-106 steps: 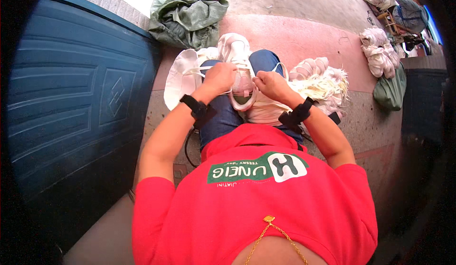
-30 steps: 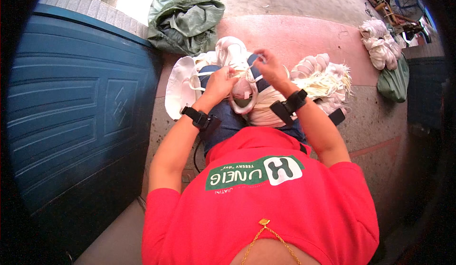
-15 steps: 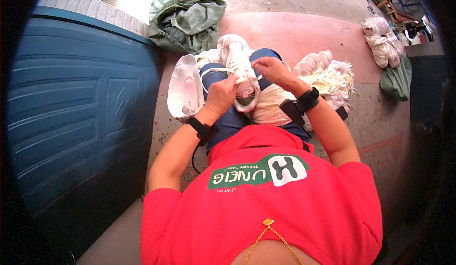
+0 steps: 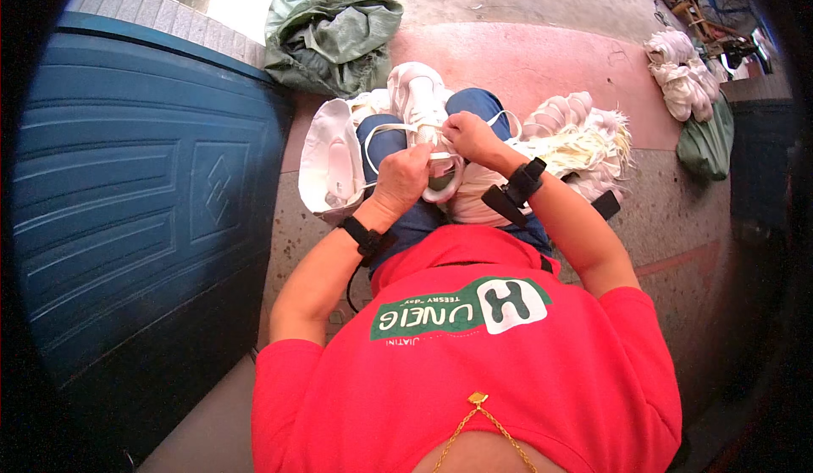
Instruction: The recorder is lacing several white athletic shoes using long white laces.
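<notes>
A white shoe upper (image 4: 417,92) lies across my lap between my thighs, its open collar toward me. My left hand (image 4: 404,174) is closed at its left side, fingertips pinched by the eyelets on a white shoelace (image 4: 385,127) that loops out leftward. Close beside it, my right hand (image 4: 471,137) is also closed, pinching the lace over the upper; another loop arcs out past its right side. The exact finger grips are partly hidden. Left of my knee rests another white upper (image 4: 329,158), opened out with a pale pink inside.
To my right lie stacked white uppers (image 4: 566,110) and a bundle of cream laces (image 4: 584,144). A crumpled green sack (image 4: 334,28) stands ahead. At left is a blue panelled door (image 4: 152,185). White bundles (image 4: 682,75) sit on a green bag (image 4: 707,138) at far right.
My right hand has come left and slightly down, closer to my left hand over the upper. My left hand has shifted slightly right and down. The lace loop at left has widened.
</notes>
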Tool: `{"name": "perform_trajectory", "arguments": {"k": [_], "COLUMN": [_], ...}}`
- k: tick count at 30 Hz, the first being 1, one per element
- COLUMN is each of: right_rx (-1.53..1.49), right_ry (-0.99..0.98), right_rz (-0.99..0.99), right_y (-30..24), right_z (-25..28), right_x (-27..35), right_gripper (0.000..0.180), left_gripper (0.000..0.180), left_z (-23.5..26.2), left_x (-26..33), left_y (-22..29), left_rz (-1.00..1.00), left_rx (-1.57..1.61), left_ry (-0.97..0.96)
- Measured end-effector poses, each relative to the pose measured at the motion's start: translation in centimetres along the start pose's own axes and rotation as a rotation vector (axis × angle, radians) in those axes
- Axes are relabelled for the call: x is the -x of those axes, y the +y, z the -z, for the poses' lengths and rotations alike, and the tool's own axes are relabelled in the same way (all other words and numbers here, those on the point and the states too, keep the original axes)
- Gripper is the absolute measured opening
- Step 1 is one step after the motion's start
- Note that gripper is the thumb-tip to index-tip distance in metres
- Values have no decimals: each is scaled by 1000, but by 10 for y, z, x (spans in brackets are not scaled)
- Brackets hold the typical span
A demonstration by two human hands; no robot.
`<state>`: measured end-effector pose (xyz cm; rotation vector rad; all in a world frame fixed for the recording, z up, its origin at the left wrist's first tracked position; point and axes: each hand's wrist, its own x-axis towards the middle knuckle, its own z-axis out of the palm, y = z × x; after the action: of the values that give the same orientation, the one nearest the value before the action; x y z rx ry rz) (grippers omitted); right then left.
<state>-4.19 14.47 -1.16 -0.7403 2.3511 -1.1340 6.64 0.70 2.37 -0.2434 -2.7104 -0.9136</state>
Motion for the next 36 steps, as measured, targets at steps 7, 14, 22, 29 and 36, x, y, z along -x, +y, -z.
{"name": "perform_trajectory", "arguments": {"k": [7,14,22,29,36], "right_rx": [-70,-219,-232,-612,-741], "right_ry": [-92,46,-34,-81,-154], "right_rz": [-97,3,67,-125,-100], "right_y": [-9,-11,-17,-12,-6], "right_z": [-8,-5,-7,-8,-8], "right_x": [-8,1,-3,-2,-3], "right_gripper": [21,21,21,18,20], "left_gripper": [26,24,27,37,48], "left_z": [1,2,14,8,-1], "left_x": [0,-3,-18,-35,-45], "left_y": [6,5,-1,-27,-45], "left_rz": [65,82,122,461,479], "left_rx": [26,5,-14,194,417], "left_ry": [-34,-35,-1,5,-234]}}
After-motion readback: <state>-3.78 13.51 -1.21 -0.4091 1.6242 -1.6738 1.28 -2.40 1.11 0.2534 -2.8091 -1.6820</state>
